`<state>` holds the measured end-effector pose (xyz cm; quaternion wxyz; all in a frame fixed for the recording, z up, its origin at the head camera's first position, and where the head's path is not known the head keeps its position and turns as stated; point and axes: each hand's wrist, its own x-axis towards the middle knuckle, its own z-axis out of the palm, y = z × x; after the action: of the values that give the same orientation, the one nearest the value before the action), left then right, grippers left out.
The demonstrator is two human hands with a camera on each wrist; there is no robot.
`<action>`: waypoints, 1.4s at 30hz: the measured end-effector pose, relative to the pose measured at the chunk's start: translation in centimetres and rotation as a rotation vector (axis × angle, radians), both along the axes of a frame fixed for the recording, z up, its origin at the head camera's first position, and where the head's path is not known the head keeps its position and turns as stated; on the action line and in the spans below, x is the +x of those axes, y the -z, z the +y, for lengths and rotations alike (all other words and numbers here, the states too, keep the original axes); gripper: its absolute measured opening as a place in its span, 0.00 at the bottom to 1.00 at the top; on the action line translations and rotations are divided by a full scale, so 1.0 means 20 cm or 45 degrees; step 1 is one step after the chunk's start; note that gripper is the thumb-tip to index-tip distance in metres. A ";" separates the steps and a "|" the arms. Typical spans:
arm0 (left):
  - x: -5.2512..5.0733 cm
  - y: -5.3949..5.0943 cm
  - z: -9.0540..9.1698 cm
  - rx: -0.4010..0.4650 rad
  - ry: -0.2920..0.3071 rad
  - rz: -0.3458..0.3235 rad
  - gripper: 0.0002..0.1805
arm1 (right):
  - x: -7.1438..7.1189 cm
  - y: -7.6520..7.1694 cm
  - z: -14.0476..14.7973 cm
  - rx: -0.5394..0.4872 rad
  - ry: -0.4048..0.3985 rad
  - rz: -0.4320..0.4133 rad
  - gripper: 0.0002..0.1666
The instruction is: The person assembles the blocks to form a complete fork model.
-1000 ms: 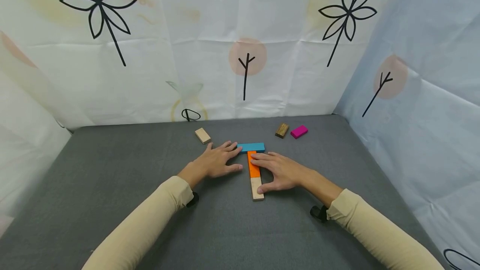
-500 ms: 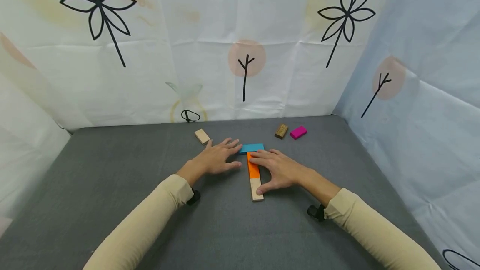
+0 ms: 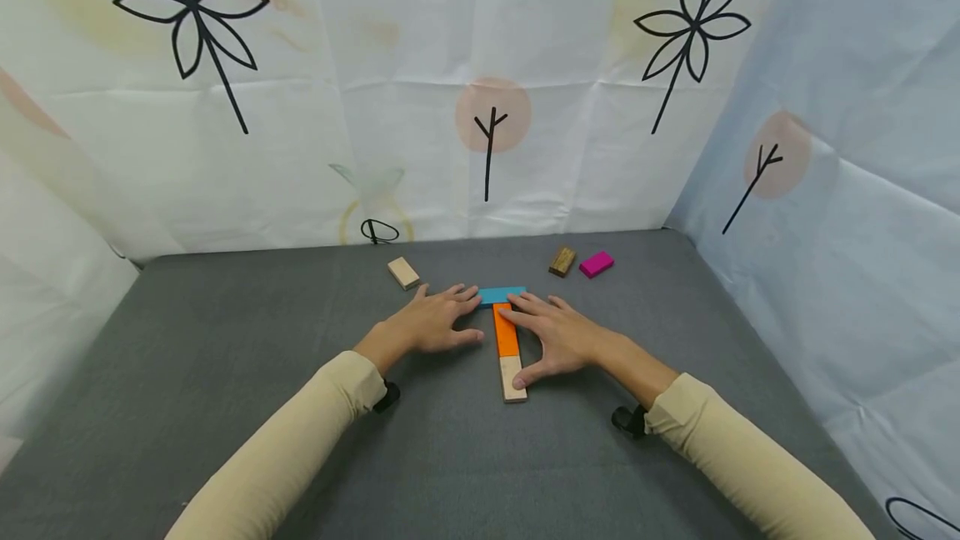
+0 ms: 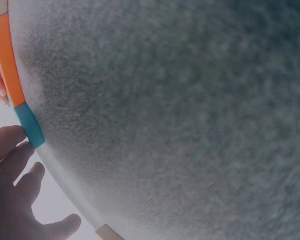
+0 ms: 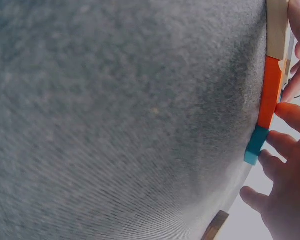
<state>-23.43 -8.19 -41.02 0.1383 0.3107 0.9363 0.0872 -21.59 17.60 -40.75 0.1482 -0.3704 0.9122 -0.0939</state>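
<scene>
A blue block lies crosswise, and an orange block runs from its middle toward the person. A pale wooden block continues that line, end to end with the orange one. My left hand is spread to the left, its fingertips at the blue block's left end and its thumb on the cloth side, apart from the orange block. On the other side, my right hand has fingers at the blue block's right end and one on the orange block's upper edge. Its thumb rests on the pale wooden block.
Behind the left hand lies another pale wooden block. A brown wooden block and a magenta block sit at the back right. Grey cloth covers the table, with white printed sheets around it.
The right hand's fingers have shifted slightly up and spread, from the orange block onto the blue block's right end. The left hand and the blocks stay almost in place.
</scene>
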 end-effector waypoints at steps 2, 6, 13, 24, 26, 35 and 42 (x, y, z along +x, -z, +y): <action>0.00 0.00 0.00 0.007 -0.003 0.002 0.41 | 0.00 -0.01 0.00 0.004 -0.001 0.000 0.65; 0.00 0.01 0.00 0.025 -0.002 0.008 0.41 | 0.00 -0.02 -0.01 0.021 -0.004 0.005 0.65; -0.01 0.02 -0.08 0.090 -0.039 0.111 0.38 | 0.00 -0.03 -0.02 0.035 0.000 0.015 0.64; -0.07 -0.01 -0.36 0.073 -0.322 0.204 0.35 | 0.00 -0.02 -0.01 0.015 -0.015 0.015 0.64; -0.07 -0.01 -0.39 0.063 -0.337 0.188 0.35 | 0.00 -0.02 -0.01 0.009 -0.017 0.009 0.64; -0.04 0.01 -0.42 0.016 -0.324 0.140 0.36 | 0.00 -0.02 -0.01 0.000 -0.020 0.001 0.64; -0.04 0.02 -0.40 0.011 -0.323 0.098 0.38 | 0.00 -0.02 -0.01 0.002 -0.015 -0.004 0.64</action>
<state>-24.31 -16.17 -41.44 0.0887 0.1934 0.9724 0.0958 -21.56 17.49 -40.39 0.1504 -0.3755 0.9098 -0.0930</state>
